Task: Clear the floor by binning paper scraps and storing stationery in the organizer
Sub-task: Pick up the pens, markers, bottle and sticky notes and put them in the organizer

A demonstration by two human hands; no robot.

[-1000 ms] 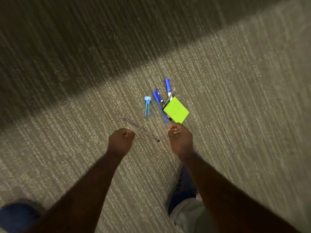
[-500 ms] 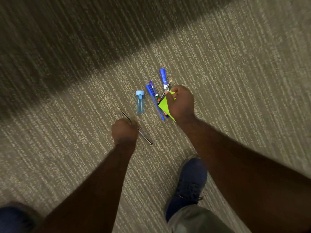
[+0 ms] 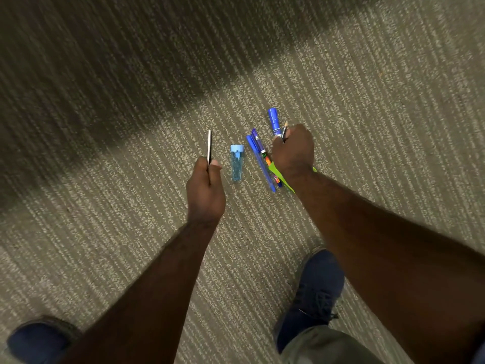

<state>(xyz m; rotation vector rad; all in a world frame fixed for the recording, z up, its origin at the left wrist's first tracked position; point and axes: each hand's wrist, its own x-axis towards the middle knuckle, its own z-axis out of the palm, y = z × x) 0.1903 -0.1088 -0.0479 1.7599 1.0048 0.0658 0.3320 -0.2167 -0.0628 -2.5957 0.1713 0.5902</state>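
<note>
My left hand [image 3: 206, 191] grips a thin dark pen [image 3: 209, 146] that points up from its fist, lifted off the carpet. My right hand [image 3: 293, 151] is curled over the pile of stationery and grips a blue marker [image 3: 274, 121] and a slim pencil [image 3: 285, 128] at their lower ends. The green sticky-note pad [image 3: 275, 170] lies mostly hidden under that hand and wrist. Two blue pens [image 3: 258, 156] lie side by side just left of the right hand. A clear blue lead case [image 3: 236, 162] lies on the carpet between my hands.
The floor is striped beige carpet [image 3: 367, 106], with a dark shadow band across the upper left. My blue shoes [image 3: 313, 292] stand below the hands, one at the lower left corner [image 3: 34, 340]. No bin or organizer is in view.
My left hand picked the thin pen off the carpet and raised it upright. My right hand slid forward from the sticky-note pad and closed on the marker and pencil.
</note>
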